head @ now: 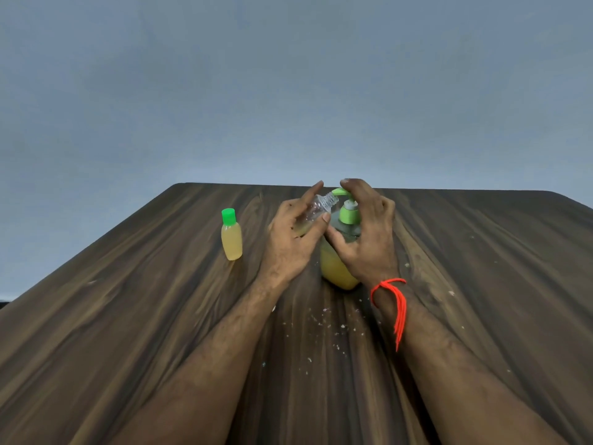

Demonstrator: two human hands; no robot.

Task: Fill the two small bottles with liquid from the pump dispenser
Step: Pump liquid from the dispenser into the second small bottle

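1. One small clear plastic bottle with a green cap (231, 234) stands filled and capped, left of the action on the dark wood-grain table (128, 316).
2. Left hand (293, 234) curls round the second clear uncapped bottle (317, 208), tilted, mouth right at the green pump nozzle (337, 191).
3. Right hand (365, 229) arches over the yellow-liquid pump dispenser (340, 271), fingertips on the pump head, thumb against the body.
4. Keep mouth under spout; press slowly.
5. Plenty of open table all round; far edge lies close behind.
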